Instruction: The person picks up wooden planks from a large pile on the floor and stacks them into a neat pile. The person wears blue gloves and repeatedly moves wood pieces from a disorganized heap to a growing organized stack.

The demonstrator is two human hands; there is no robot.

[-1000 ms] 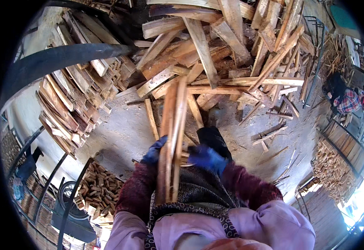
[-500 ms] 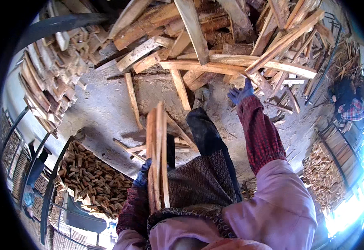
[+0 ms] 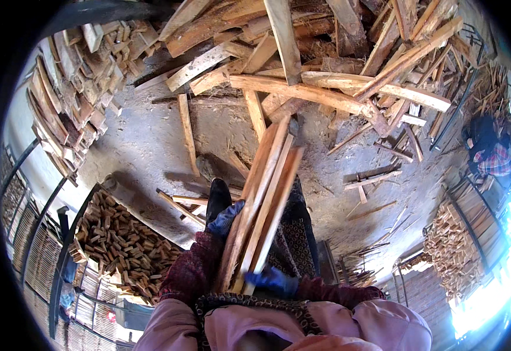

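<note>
Several long, rough-sawn wooden slats point(image 3: 260, 199) lean lengthwise against my front, their far ends pointing away over the floor. My left hand point(image 3: 226, 218), in a blue work glove, is closed around the bundle's left side about midway along. Close to my body, my right hand point(image 3: 274, 282), also gloved in blue, is at the lower right of the bundle with its fingers closed over the rightmost slat. That slat looks slightly blurred. A dark patterned apron point(image 3: 290, 248) shows behind the wood.
Ahead lies a big heap of loose boards point(image 3: 320, 88). Stacked offcuts point(image 3: 71, 111) stand at the left, and a container of short wood blocks point(image 3: 127, 245) is at the lower left. Scraps point(image 3: 372, 180) litter the concrete floor. Another person point(image 3: 492, 149) is at the far right.
My right hand has come back from near the board heap to the bundle's lower end. The bundle has swung rightward and looks wider, with my left hand still on it.
</note>
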